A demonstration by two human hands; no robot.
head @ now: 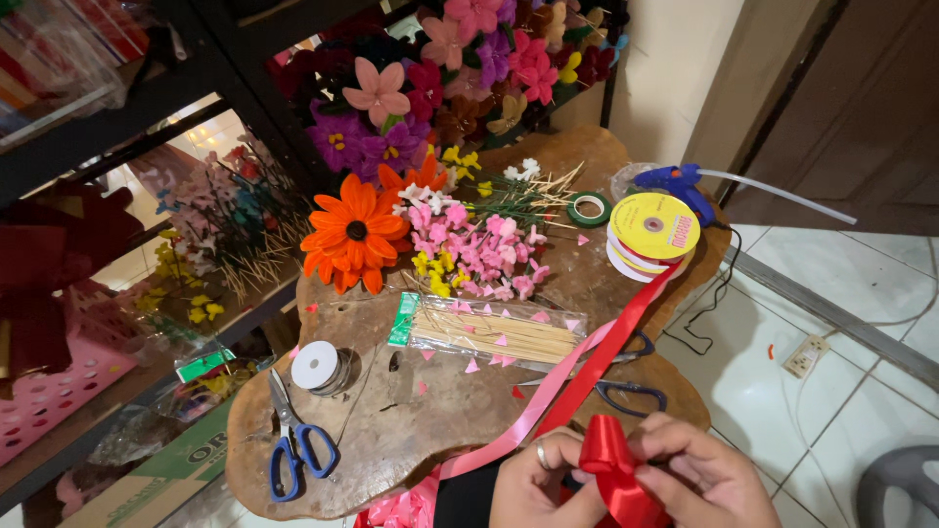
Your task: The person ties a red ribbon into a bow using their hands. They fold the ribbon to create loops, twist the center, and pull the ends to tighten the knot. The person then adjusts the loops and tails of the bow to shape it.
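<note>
Bare tabletop [421,430] btwn scissors [293,445]; ribbon [577,386]

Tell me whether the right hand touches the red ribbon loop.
Touching. The head view shows the right hand with fingers pinching the red ribbon loop.

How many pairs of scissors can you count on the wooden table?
2: blue-handled scissors lie at the table's left front edge; dark-handled scissors lie partly under the red ribbon near the right. Others may be hidden.

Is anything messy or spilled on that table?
Yes. Little pink paper bits lie scattered across the wooden table, some on the bag of wooden sticks. The red ribbon trails loose over the dark-handled scissors to the hands. Nothing looks broken.
</note>
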